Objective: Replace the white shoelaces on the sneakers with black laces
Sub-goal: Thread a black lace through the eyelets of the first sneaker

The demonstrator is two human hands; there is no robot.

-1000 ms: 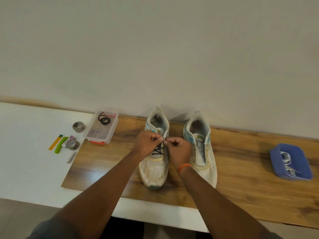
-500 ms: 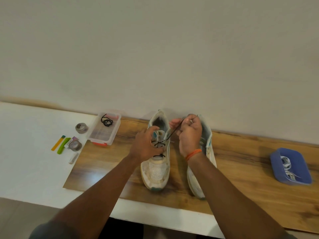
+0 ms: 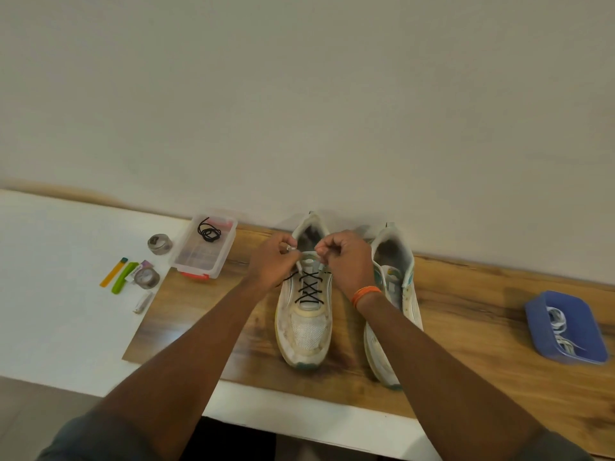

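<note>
We see a white table [image 3: 50,294] against a pale wall [image 3: 299,94], and on its right part a wooden board [image 3: 466,327] that reaches the table's back edge. Two white sneakers stand side by side near the board's back edge, toes pointing toward the front edge. The left sneaker [image 3: 307,331] carries a black lace [image 3: 307,287] crossed through its lower eyelets; the right sneaker [image 3: 396,341] shows no lace in its eyelets. Both hands meet over the tongue of the left sneaker. The left hand [image 3: 271,261] has its fingers curled, pinching something pale at the shoe's collar; we cannot tell exactly what it holds, though a strand of the black lace runs out from under it. The right hand [image 3: 346,261], with an orange band [image 3: 366,294] at the wrist, is likewise curled with thumb and fingertips pressed together at the top eyelets; the lace appears to end there, but the pinch itself is too small to resolve. Toward the board's right edge lies a blue tray [image 3: 545,334] holding white laces [image 3: 562,331]. At the board's back left corner stands a clear plastic box [image 3: 203,251] with a coiled second black lace [image 3: 209,231] inside. On the bare table left of the box we note a roll of grey tape [image 3: 159,243], another tape roll [image 3: 146,277], a green stick [image 3: 121,277], an orange stick [image 3: 113,272] and a small pale object [image 3: 143,302].
</note>
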